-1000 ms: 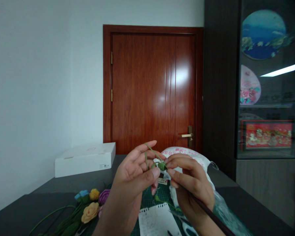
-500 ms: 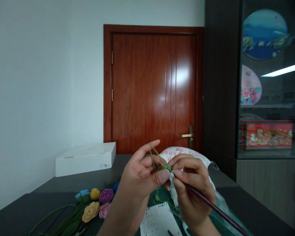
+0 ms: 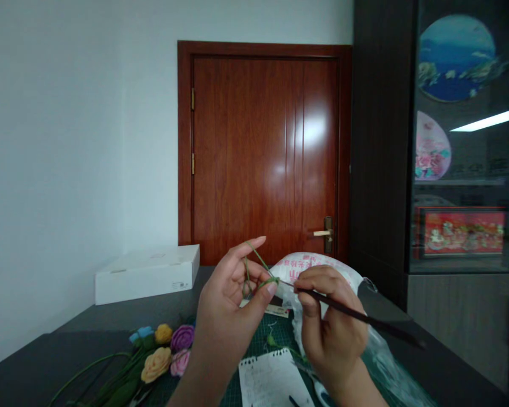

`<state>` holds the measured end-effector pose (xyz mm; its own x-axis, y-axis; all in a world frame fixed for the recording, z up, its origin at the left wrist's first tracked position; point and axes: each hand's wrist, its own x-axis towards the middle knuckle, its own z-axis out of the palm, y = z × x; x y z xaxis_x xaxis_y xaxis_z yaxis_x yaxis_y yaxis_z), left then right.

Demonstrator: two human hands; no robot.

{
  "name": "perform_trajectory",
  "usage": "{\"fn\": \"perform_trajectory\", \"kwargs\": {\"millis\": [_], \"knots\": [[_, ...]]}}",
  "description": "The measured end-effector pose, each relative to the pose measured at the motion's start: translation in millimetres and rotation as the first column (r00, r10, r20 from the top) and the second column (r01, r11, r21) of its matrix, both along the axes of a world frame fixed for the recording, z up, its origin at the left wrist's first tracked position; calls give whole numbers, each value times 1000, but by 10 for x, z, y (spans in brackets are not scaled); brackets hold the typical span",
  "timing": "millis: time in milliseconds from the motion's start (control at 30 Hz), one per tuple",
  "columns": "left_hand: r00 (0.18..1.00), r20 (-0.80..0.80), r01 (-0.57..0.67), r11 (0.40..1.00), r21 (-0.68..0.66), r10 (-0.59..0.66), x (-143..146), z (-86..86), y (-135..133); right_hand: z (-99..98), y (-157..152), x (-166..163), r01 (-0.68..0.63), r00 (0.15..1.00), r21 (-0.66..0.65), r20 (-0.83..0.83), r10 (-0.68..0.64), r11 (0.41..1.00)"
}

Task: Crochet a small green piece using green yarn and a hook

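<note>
left hand [image 3: 229, 294] holds green yarn [image 3: 274, 280], right hand [image 3: 333, 316] a hook [image 3: 377, 324].

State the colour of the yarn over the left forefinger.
The yarn is green, clearest in the head view.

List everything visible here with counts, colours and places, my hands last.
Wall: one, pale, left
Door: one, brown, ahead
Cabinet: one, dark, right
Pictures: several, mixed, in cabinet
Table: one, dark, foreground
Box: one, white, far left
Flowers: at least five, mixed colours, table's left
Mat: one, green, on table
Paper: one, white, on mat
Scissors: one, pale-handled, beside paper
Bag: one, white, right of centre
Yarn: one, green, centre
Thin tool: one, dark-handled, right of yarn
Left hand: one, holding yarn
Right hand: one, holding tool
</note>
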<state>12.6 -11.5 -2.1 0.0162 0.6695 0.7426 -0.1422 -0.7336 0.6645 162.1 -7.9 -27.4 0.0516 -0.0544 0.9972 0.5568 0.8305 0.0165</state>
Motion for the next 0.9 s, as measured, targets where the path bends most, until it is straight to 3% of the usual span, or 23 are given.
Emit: {"fn": "perform_trajectory", "kwargs": {"millis": [67, 100, 133, 167, 233, 300, 333, 367, 400, 433, 467, 500, 567, 600, 633, 667, 700, 767, 833, 900], "knots": [[998, 4, 65, 997, -48, -65, -35, 41, -17, 16, -8, 14, -134, 988, -123, -99, 123, 983], [994, 15, 108, 991, -84, -107, -48, 63, -35, 33, -10, 18, -258, 959, -201, -170, 225, 945], [988, 33, 152, 981, -120, -149, -59, 84, -54, 55, -11, 20, -410, 904, -283, -256, 344, 867], [980, 52, 198, 968, -151, -193, -69, 100, -71, 79, -10, 17, -570, 815, -350, -355, 458, 743], [956, 89, 292, 939, -181, -280, -87, 118, -90, 124, -3, -7, -825, 565, -394, -555, 610, 406], [921, 109, 389, 904, -179, -374, -98, 118, -88, 148, 10, -52, -928, 340, -358, -692, 636, 106], [902, 116, 431, 885, -174, -416, -99, 115, -86, 150, 18, -80, -941, 263, -339, -727, 634, 1], [885, 121, 464, 870, -169, -449, -95, 112, -86, 145, 25, -107, -943, 209, -325, -742, 636, -69], [876, 127, 481, 861, -166, -465, -85, 112, -92, 137, 32, -131, -943, 181, -317, -740, 648, -98], [877, 135, 478, 862, -167, -460, -70, 113, -105, 125, 37, -148, -946, 180, -313, -720, 670, -83], [889, 146, 456, 873, -171, -435, -49, 116, -125, 113, 41, -157, -951, 209, -308, -682, 701, -16], [906, 158, 417, 891, -178, -392, -24, 121, -150, 100, 43, -154, -948, 280, -298, -623, 730, 109], [939, 184, 323, 927, -190, -290, 32, 124, -198, 75, 41, -118, -832, 555, -264, -435, 710, 488], [947, 202, 289, 938, -193, -250, 60, 121, -214, 61, 38, -89, -696, 714, -226, -320, 623, 682], [946, 223, 280, 940, -197, -235, 84, 113, -221, 45, 36, -58, -537, 840, -185, -209, 501, 823], [936, 247, 303, 929, -210, -250, 104, 102, -219, 28, 35, -30, -392, 918, -127, -119, 378, 911], [916, 272, 360, 904, -233, -294, 118, 89, -209, 10, 37, -8, -299, 954, -68, -54, 296, 952], [845, 325, 518, 803, -295, -425, 125, 66, -173, -22, 47, 2, -283, 959, 34, 3, 283, 958], [767, 368, 637, 692, -339, -526, 107, 56, -137, -35, 57, -33, -425, 904, 35, -46, 426, 905], [733, 377, 678, 653, -337, -567, 71, 63, -118, -19, 52, -91, -624, 767, -27, -212, 606, 781]]}}
